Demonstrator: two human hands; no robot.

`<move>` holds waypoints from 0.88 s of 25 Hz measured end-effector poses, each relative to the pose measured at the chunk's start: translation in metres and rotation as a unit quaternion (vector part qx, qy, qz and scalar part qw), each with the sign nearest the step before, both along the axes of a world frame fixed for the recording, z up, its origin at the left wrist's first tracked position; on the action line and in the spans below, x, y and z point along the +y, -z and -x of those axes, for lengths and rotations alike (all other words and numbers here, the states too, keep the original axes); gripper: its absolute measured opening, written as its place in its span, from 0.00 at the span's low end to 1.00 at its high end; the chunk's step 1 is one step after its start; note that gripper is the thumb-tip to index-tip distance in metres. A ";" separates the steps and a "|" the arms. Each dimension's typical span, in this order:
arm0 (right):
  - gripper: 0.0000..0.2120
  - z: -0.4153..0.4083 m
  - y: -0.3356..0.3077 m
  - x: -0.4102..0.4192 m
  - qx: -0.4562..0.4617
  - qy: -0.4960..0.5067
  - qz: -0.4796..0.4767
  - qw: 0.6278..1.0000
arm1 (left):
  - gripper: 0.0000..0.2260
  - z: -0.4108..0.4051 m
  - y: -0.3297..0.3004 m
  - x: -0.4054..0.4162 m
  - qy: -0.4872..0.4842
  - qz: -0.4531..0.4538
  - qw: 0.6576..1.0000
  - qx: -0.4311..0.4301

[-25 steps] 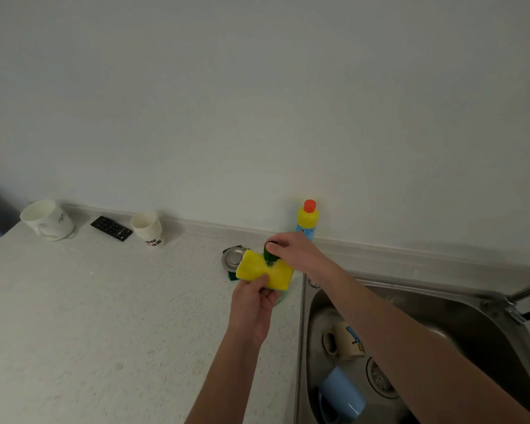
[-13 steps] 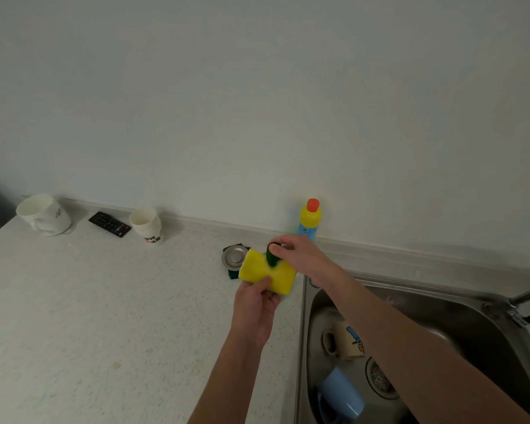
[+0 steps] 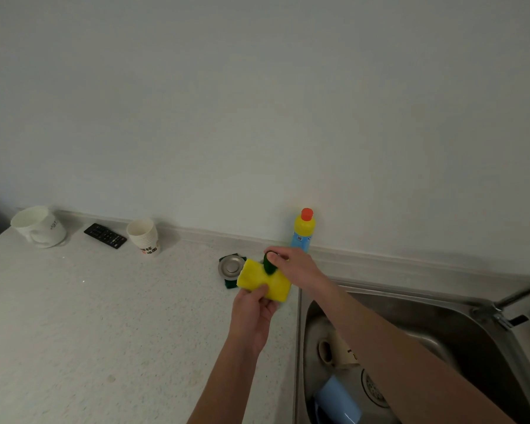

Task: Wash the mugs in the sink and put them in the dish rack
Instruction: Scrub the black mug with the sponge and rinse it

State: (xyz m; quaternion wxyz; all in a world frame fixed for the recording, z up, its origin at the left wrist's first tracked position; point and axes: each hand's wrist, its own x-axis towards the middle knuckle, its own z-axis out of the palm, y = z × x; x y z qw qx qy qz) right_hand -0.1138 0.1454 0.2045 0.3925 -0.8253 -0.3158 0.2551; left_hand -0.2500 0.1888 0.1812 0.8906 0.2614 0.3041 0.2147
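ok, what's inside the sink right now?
In the sink: a cream mug on its side, a blue mug, the drain strainer. The right forearm covers the rest.

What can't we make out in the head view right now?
- Green item in the right hand: fingers cover most of it, so I cannot identify it.
- Beige mug in the sink: the right forearm hides its print and far side.
- Blue mug: cut off by the bottom edge.
- Faucet: cut off at the right edge.
- Dish rack: not in view.
- Blue bottle label: too small to read.
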 end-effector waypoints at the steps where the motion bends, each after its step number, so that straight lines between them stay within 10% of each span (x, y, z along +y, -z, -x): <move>1: 0.12 0.001 -0.004 0.000 -0.001 -0.001 0.006 1.000 | 0.18 0.002 -0.001 0.000 0.001 0.000 1.000 0.001; 11: 0.16 0.005 -0.036 -0.034 -0.054 0.053 0.052 0.996 | 0.18 0.023 -0.019 -0.019 0.064 -0.042 0.997 0.000; 22: 0.08 0.021 -0.002 -0.180 0.116 0.037 0.007 0.992 | 0.09 0.009 0.001 -0.098 0.240 -0.207 0.942 0.107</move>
